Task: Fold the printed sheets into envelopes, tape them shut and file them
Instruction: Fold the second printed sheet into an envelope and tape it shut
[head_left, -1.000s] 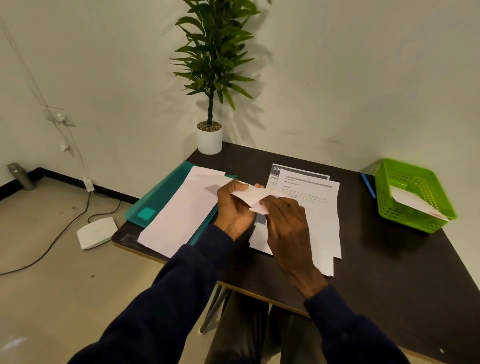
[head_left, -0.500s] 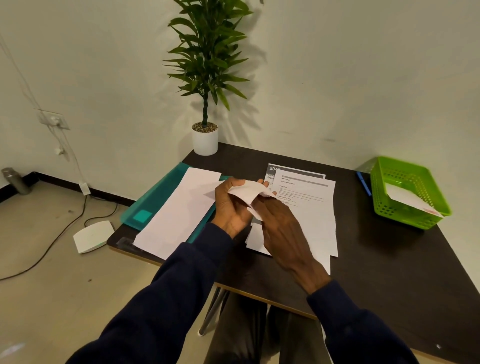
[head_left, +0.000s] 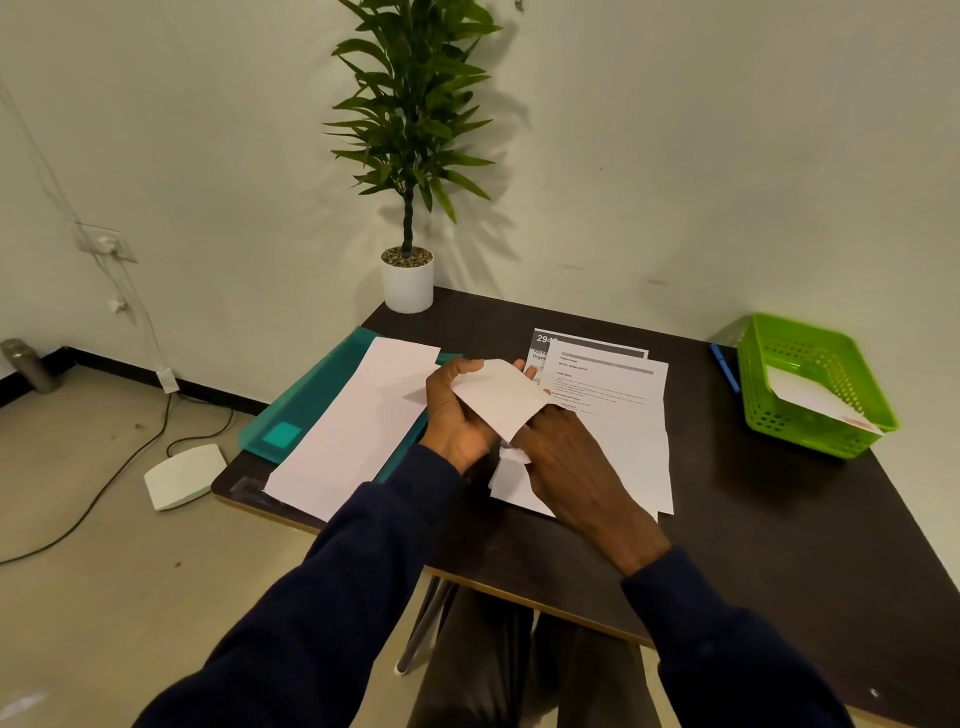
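Fingers (head_left: 460, 367) of left hand (head_left: 456, 415), right hand (head_left: 571, 467) pinch folded paper (head_left: 501, 397): white, matte.

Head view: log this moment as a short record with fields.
held item: folded sheet, held above the table
left hand: grips the sheet's left side
right hand: holds its lower right edge
printed sheets: stacked flat beneath the hands
green basket: at right, one envelope inside
teal folder: at left, under a blank sheet

Matt paper sheets (head_left: 613, 415), perforated plastic basket (head_left: 810, 364)
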